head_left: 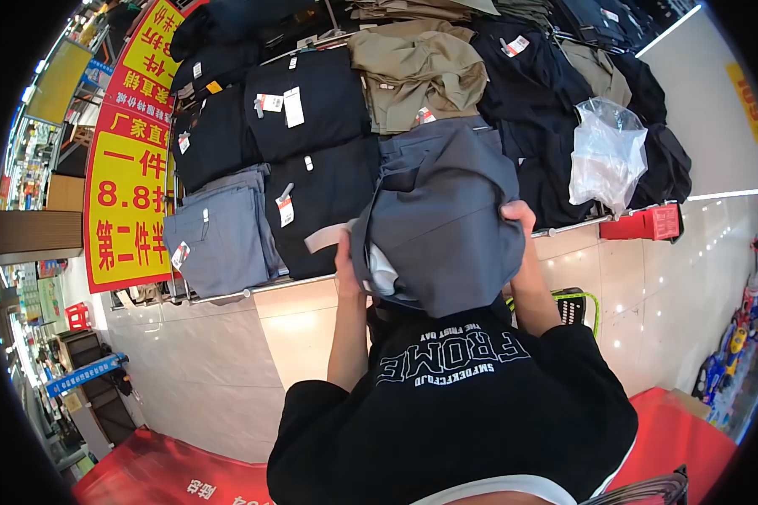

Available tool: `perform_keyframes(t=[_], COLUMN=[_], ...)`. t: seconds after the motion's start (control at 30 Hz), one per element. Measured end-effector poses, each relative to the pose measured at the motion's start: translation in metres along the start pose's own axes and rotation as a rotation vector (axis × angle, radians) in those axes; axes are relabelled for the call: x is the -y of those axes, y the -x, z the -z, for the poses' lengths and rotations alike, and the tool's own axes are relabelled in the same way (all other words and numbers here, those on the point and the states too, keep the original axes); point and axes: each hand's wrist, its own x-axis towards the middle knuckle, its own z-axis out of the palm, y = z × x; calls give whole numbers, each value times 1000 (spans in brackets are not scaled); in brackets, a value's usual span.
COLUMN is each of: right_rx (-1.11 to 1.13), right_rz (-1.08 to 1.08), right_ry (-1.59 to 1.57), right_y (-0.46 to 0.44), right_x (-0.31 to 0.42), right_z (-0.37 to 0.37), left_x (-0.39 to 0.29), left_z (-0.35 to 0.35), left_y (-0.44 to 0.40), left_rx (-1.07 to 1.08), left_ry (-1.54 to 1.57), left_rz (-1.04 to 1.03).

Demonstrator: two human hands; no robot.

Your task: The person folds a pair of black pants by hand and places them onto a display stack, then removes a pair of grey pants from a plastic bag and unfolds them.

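Note:
A bundle of dark grey trousers (446, 210) is held up in front of my chest, over the front edge of the display. My left hand (346, 268) grips its left side, next to a pale pinkish strip (327, 239) that sticks out. On the opposite side, my right hand (519, 220) has its fingers closed over the cloth edge. Something whitish (383, 273) shows in a fold near my left hand. Folded black trousers (324, 202) with a tag lie just left of the bundle, and crumpled khaki trousers (417, 71) lie behind it.
Rows of folded trousers cover the display rack, including a lighter grey stack (219, 231) at front left. A clear plastic bag (611, 156) lies on black garments at right. A red box (648, 223) sits below the rack edge. A red-yellow sign (130, 168) stands at left.

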Motion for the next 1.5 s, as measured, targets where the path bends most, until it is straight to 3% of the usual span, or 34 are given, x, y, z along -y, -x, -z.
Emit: perform_keyframes(t=[0.03, 0.1, 0.13, 0.17, 0.23, 0.3, 0.37, 0.4, 0.43, 0.47, 0.5, 0.57, 0.63, 0.7, 0.73, 0.77, 0.83, 0.87, 0.97, 1.0, 1.03, 1.13, 1.23, 1.3, 1.37, 1.43, 1.47, 1.5], right_rx=[2, -217, -237, -231, -531, -418, -794, -827, -860, -718, -715, -455, -360, -195, -192, -193, -178, -171, -110, -146, -146, -484, -834, -979, -979, -915, -1042, -1161], right_rz=[-6, 2, 103, 95, 181, 84, 397, 364, 334, 481, 481, 541, 516, 503, 347, 352, 116, 275, 176, 425, 421, 899, 1074, 1181, 1109, 789, 585, 375], right_ry=[3, 260, 522, 521, 950, 1063, 2173, 2295, 2416, 2350, 2345, 2307, 2266, 2519, 2643, 2635, 2896, 2870, 2834, 2719, 2717, 2144, 1659, 1437, 1196, 849, 892, 929], right_y=[1, -1, -6, -14, -33, -54, -66, -64, -60, -62, -64, -68, -81, -91, -94, -96, -99, -100, -111, -108, -104, -96, -80, -64, -55, -45, -39, -33], right_x=[10, 26, 29, 28, 30, 36, 31, 25, 17, 13, 11, -2, -10, -18, -22, -23, -21, -19, -6, 0, 6, 35, 72, 88, 105, 114, 114, 114], right_z=[8, 27, 19, 19, 28, 91, 158, 158, 159, 179, 178, 170, 178, 182, 185, 188, 195, 198, 211, 209, 202, 179, 154, 139, 159, 193, 201, 204], left_x=[-7, -24, -32, -41, -61, -69, -64, -46, -40, -34, -25, -1, 20, 38, 46, 52, 64, 65, 68, 65, 59, 49, 42, 37, 30, 17, 15, 7], left_z=[2, -8, -9, -9, -3, 19, 60, 24, 40, 55, 59, 49, 36, 37, 35, 44, 50, 54, 52, 59, 59, 55, 54, 63, 64, 82, 97, 100], left_y=[-2, -2, -4, -6, -13, -17, -22, -21, -13, -10, -9, -19, -34, -49, -54, -62, -67, -68, -68, -66, -64, -46, -23, -15, -8, -3, -1, 1], left_rx=[-52, -167, -151, -137, -251, -361, -1038, -1408, -1290, -1193, -1091, -830, -633, -608, -653, -705, -890, -887, -1042, -1015, -990, -919, -868, -976, -1011, -1059, -1061, -1063], left_ry=[33, -117, -121, -127, -309, -489, -1539, -1854, -1939, -1973, -2000, -1755, -1681, -1774, -2014, -2109, -2219, -2229, -2266, -2240, -2213, -2269, -2430, -2327, -2270, -2138, -2176, -2174], left_rz=[-68, -220, -266, -312, -334, -350, -235, -101, -386, -543, -690, -761, -632, -299, -146, 50, 172, 170, 231, 183, 133, -45, -336, -273, -244, -194, -444, -444])
